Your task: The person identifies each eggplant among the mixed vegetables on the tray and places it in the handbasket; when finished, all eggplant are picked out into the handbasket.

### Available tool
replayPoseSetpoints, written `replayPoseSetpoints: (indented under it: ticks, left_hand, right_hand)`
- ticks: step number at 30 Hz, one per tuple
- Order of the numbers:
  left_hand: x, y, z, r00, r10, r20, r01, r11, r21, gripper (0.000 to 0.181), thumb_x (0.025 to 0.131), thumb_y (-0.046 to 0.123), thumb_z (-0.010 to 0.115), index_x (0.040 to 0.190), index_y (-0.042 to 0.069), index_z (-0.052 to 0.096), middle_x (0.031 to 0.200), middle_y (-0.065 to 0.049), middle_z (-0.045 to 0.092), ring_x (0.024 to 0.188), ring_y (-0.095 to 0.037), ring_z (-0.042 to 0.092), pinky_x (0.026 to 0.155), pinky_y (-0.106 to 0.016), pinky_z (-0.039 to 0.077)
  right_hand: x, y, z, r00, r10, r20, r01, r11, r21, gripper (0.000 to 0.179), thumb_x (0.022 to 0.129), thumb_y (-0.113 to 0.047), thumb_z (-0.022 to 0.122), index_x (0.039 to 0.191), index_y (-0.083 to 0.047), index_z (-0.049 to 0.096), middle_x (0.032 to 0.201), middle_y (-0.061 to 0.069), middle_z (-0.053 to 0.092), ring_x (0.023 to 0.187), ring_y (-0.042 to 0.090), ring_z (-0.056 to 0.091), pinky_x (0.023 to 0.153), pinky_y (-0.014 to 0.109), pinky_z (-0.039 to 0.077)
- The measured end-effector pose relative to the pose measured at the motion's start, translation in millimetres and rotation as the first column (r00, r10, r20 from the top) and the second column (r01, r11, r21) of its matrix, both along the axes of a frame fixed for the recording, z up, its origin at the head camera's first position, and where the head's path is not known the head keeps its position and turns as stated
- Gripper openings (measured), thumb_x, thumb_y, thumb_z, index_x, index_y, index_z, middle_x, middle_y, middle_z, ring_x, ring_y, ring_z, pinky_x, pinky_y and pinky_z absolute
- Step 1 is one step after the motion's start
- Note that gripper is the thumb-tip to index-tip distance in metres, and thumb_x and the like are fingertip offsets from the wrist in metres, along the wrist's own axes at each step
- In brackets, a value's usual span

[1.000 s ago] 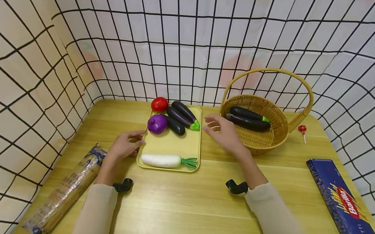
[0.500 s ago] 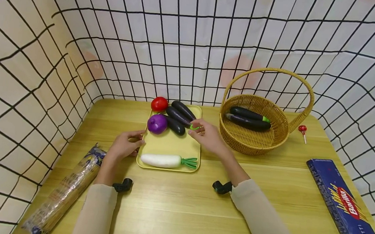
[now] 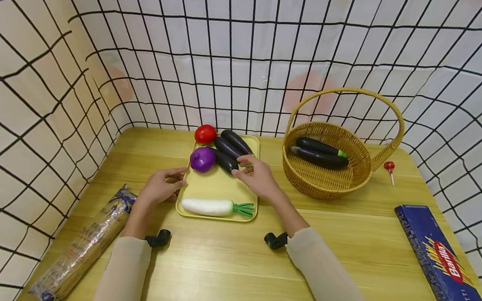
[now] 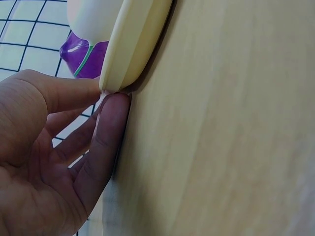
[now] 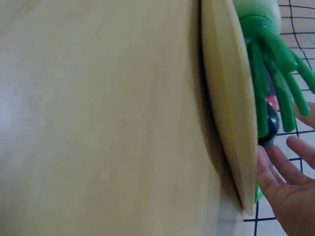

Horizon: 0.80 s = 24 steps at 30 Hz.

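At the left rim of the yellow tray [image 3: 209, 186], my left hand [image 3: 160, 186] pinches the edge between thumb and fingers. My right hand [image 3: 257, 178] reaches over the tray's right side, fingers spread around the end of the nearest eggplant [image 3: 225, 161]. Two more eggplants lie behind it, the middle one [image 3: 226, 147] with its green end hidden by the hand. A round purple vegetable [image 3: 202, 159] and a tomato [image 3: 205, 134] sit at the tray's left. Along the front lies a white radish [image 3: 207, 207], its green stalks [image 5: 273, 54] large in the right wrist view.
A wicker basket [image 3: 328, 190] with a tall handle stands to the right, holding two eggplants [image 3: 319, 158]. Beyond it lies a red lollipop [image 3: 389, 166]. A blue spaghetti box [image 3: 446, 269] is at far right, a clear noodle packet [image 3: 86, 247] at left. Grid-patterned sheeting surrounds the table.
My right hand has moved left from beside the basket to over the tray, passing the eggplants' green ends and reaching the nearest eggplant. The left hand has stayed at the tray rim.
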State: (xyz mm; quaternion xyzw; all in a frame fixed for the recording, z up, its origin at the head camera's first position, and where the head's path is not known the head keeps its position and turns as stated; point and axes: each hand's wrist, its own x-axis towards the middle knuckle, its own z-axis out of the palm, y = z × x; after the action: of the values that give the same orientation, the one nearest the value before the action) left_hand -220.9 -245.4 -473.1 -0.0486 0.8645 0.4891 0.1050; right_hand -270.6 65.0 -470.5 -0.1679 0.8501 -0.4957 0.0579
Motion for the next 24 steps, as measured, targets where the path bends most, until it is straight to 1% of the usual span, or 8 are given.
replayPoseSetpoints:
  ticks: [6, 12, 17, 24]
  left_hand:
    - [-0.5, 0.6, -0.5, 1.000, -0.005, 0.001, 0.005, 1.000, 0.000, 0.049, 0.101, 0.020, 0.067, 0.150, 0.020, 0.057, 0.133, -0.015, 0.060, 0.083, -0.016, 0.064, 0.066, -0.029, 0.061]
    - [-1.7, -1.1, -1.3, 1.000, -0.003, 0.008, 0.003, 1.000, 0.003, 0.049, 0.102, 0.021, 0.067, 0.150, 0.021, 0.056, 0.134, -0.015, 0.059, 0.086, -0.017, 0.064, 0.066, -0.029, 0.061]
    - [-1.6, -1.3, -1.0, 1.000, -0.003, 0.011, 0.003, 1.000, -0.001, 0.049, 0.101, 0.022, 0.067, 0.149, 0.021, 0.057, 0.134, -0.015, 0.060, 0.088, -0.018, 0.065, 0.067, -0.029, 0.061]
    - [-1.5, -0.6, -1.2, 1.000, -0.009, 0.013, 0.009, 1.000, -0.003, 0.050, 0.102, 0.023, 0.067, 0.150, 0.021, 0.056, 0.134, -0.015, 0.059, 0.087, -0.017, 0.065, 0.068, -0.029, 0.061]
  right_hand:
    - [-3.8, -7.1, -4.4, 0.999, -0.036, -0.019, 0.037, 0.999, 0.016, 0.050, 0.096, -0.030, 0.075, 0.137, -0.007, 0.061, 0.127, 0.015, 0.066, 0.106, 0.028, 0.069, 0.090, 0.038, 0.060]
    - [-8.3, -13.1, -8.3, 0.998, -0.054, -0.029, 0.056, 0.997, 0.051, 0.053, 0.096, -0.036, 0.074, 0.140, -0.009, 0.060, 0.128, 0.015, 0.067, 0.107, 0.028, 0.070, 0.092, 0.039, 0.060]
    - [-8.7, -16.8, -6.9, 0.997, -0.064, -0.032, 0.066, 0.995, 0.081, 0.057, 0.096, -0.039, 0.073, 0.145, -0.012, 0.058, 0.131, 0.017, 0.068, 0.108, 0.029, 0.071, 0.094, 0.041, 0.060]
    - [-9.7, -22.3, -3.9, 0.998, -0.058, -0.032, 0.062, 0.991, 0.117, 0.060, 0.096, -0.040, 0.073, 0.147, -0.012, 0.058, 0.131, 0.016, 0.067, 0.113, 0.026, 0.067, 0.098, 0.041, 0.057]
